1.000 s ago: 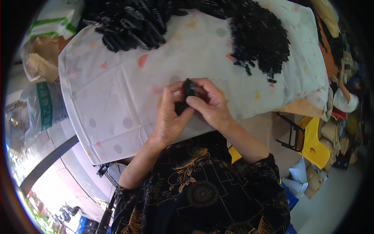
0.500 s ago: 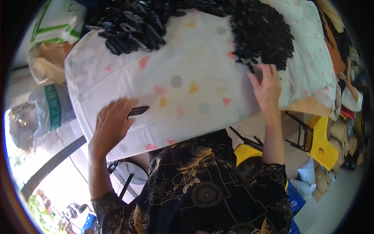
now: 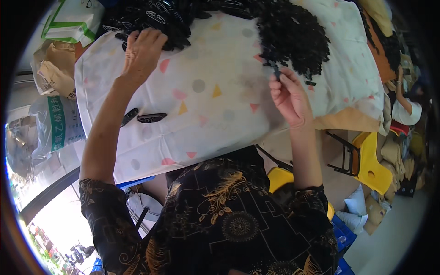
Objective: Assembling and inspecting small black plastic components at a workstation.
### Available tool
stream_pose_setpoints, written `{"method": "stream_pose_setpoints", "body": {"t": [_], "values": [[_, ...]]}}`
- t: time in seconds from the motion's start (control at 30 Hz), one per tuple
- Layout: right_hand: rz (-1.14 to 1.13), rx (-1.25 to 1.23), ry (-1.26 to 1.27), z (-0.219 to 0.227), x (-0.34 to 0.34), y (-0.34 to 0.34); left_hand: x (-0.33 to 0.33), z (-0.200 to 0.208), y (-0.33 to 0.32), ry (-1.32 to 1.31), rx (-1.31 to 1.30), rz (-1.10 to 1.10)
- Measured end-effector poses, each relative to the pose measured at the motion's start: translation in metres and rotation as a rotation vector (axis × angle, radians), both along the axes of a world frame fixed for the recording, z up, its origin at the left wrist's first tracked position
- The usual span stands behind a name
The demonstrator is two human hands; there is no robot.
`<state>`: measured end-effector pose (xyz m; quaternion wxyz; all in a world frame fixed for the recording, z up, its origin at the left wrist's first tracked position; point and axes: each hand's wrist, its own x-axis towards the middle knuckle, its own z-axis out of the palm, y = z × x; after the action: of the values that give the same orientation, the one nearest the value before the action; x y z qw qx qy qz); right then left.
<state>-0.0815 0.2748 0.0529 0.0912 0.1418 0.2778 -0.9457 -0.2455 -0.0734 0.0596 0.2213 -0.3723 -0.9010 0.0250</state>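
Note:
My left hand (image 3: 144,52) is at the near edge of a heap of long, oval, glossy black plastic pieces (image 3: 172,20). Its fingers are bent down over the heap, and their tips are hidden. At the near edge of a heap of small black parts (image 3: 293,34), my right hand (image 3: 291,94) pinches a small black strip (image 3: 277,72) between thumb and fingers. Two long black pieces lie on the cloth by my left forearm: one flat with an oval outline on it (image 3: 152,118), the other (image 3: 130,117) partly behind the forearm.
A white patterned cloth (image 3: 206,133) covers the table. Left of it are a clear plastic bag (image 3: 64,121), a brown paper bag (image 3: 57,75) and a white-green bag (image 3: 73,23). On the right stand a yellow chair (image 3: 373,165) and several pillow-like bags (image 3: 356,204). Another person's arm (image 3: 401,91) shows far right.
My left hand has moved from the left of the cloth up to the heap of long pieces. My right hand has turned palm-up and now pinches a small strip.

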Motion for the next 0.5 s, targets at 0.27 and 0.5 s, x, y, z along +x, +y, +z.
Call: {"method": "stream_pose_setpoints", "body": {"t": [0.27, 0.5], "values": [[-0.007, -0.013, -0.037, 0.009, 0.006, -0.026, 0.064, -0.009, 0.039, -0.697, 1.01, 0.131], [0.075, 0.455, 0.045, 0.015, 0.014, -0.064, 0.143, 0.017, 0.082, -1.676, 1.691, 0.073]]}}
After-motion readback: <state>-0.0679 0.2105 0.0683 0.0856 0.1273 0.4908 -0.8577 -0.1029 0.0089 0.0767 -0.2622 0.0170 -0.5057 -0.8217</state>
